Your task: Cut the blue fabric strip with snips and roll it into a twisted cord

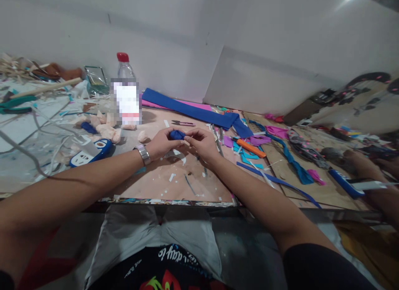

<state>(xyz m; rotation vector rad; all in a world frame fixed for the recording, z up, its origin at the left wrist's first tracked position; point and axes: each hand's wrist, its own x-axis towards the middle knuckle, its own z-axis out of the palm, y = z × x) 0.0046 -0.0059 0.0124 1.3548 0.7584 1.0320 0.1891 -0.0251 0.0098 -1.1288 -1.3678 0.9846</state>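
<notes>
Left hand (160, 144): centre of the head view, thumb and fingers closed round the left part of a blue cloth bundle (177, 135); a metal-banded watch (144, 154) circles the wrist.
Right hand (202, 145): just right of centre, thumb and fingertips pinched together on the bundle's right end.
Bundle: mid-frame, held between both hands above the worktop (158, 184); small, rounded, gathered into creases.
Handling: probably very light, soft and squashable, with little risk of slipping or breaking, though the folds might loosen; pinching the gathered right end while cradling the rounded body looks the surest hold.
Blue fabric strip (187, 109): upper middle, long, flat and matte, doubled over at its right end.
Thread snips (183, 124): just above the hands, slim and pointed, pinkish at the right end.
Peach cloth scraps (107, 130): left of centre, crumpled, soft-looking lumps.
Orange tool (251, 148): right of centre, straight, smooth, seemingly hard plastic.
</notes>
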